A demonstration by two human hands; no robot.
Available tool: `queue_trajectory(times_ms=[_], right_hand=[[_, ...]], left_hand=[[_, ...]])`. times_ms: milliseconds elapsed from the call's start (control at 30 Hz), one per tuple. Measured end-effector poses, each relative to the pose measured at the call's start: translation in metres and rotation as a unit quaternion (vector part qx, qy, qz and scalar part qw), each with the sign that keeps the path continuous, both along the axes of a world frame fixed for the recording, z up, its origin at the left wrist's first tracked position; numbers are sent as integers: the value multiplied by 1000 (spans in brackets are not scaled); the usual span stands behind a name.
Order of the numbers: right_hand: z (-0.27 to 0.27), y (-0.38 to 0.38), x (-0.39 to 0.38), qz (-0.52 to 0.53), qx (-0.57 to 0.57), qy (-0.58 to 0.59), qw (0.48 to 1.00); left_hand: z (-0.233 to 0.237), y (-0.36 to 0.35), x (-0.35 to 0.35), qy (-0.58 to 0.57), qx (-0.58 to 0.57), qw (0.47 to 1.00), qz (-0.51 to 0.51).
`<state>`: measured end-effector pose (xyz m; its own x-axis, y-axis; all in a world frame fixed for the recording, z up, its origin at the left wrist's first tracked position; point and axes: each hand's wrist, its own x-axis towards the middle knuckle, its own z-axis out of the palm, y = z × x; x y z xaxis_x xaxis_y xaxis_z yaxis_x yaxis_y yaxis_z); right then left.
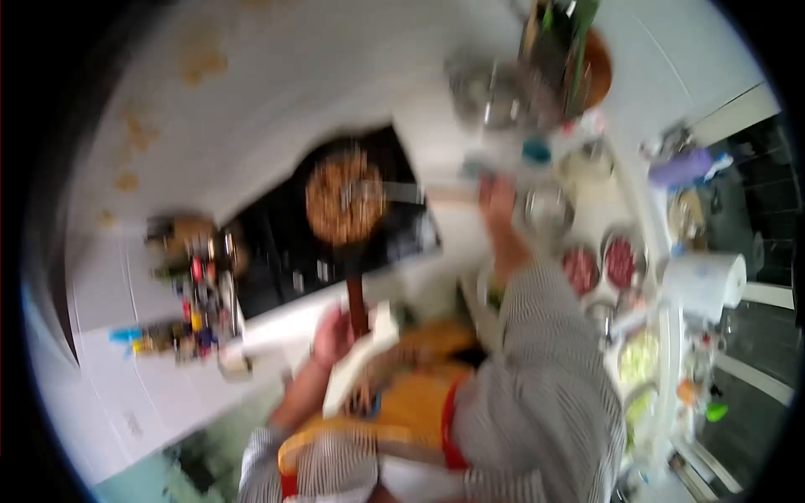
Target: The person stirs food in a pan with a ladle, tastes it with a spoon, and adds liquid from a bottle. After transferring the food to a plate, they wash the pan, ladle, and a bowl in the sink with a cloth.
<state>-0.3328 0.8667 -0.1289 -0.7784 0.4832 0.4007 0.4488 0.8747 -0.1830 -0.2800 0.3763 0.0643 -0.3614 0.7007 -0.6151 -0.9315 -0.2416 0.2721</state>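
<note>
Glossy stove [270, 277]; pan handle [357, 303] (blurred, seemingly wood).

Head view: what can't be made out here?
All in the head view:
Chopped food in the pan: exact kind lost to motion blur.
Cooking utensil in the right hand: tip shape blurred against the food.
Left hand at the pan handle: finger wrap blurred.
Condiment bottles: labels too small and blurred.
Striped left sleeve: cut off by the bottom edge.

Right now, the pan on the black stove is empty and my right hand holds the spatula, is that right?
The pan isn't empty: the head view shows brown food in it. The rest stands: black stove, spatula in your right hand.
</note>
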Motion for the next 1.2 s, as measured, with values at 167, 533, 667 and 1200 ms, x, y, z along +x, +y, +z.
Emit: queue_trajectory(times_ms=[167, 533, 667, 1200], right_hand=[[-26, -49, 13, -28, -155, 65, 985], [7, -43, 36, -35, -196, -21, 980], [-3, -71, 46, 214, -171, -79, 958], [254, -277, 406, -34, -544, 93, 833]], left_hand=[[14, 6, 6, 54, -94, 994, -26], [16, 16, -2, 75, -100, 991, -52], [24, 17, -1, 83, -78, 993, -35], [4, -14, -4, 87, 75, 982, -153]])
